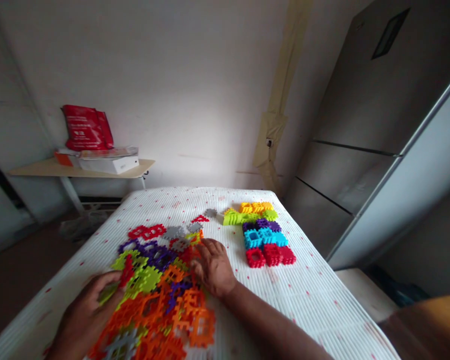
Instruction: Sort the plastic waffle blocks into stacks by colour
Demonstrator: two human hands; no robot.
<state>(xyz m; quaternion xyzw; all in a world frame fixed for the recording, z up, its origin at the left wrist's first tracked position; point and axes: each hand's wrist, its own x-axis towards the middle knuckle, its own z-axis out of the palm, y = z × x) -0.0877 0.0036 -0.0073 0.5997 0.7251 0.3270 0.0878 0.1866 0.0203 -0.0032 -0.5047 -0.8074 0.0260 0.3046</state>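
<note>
Far left on my feed, a pale wooden shelf (33, 170) sits against the wall, carrying a white box (112, 164) with a red bag (87, 127) standing behind it. Below that, the white ribbed cover of the desk (303, 300), flecked with red, fills the lower frame.

My left hand (88, 305) is at the pile's left edge, its fingers curled against a lime-green block (107, 295). It looks cupped, but I can't tell from here whether it has a firm grip. A red block (126, 270) stands just beside those fingers.

The loose pile of interlocking plastic blocks (153, 295) lies between my hands, a jumble of orange, lime, purple, red and gray, with a few gray and red pieces (200, 218) scattered toward the far side.

My right hand (212, 267) rests palm down on the pile's right edge, relaxed and not clenched, its fingers (198, 265) touching orange and red blocks.

Right of that, well apart from the pile, sorted blocks lie in color groups: yellow (257, 207), lime (240, 217), purple (260, 225), blue (264, 238) and red (270, 255). A tall gray refrigerator (360, 140) stands at the far right.
</note>
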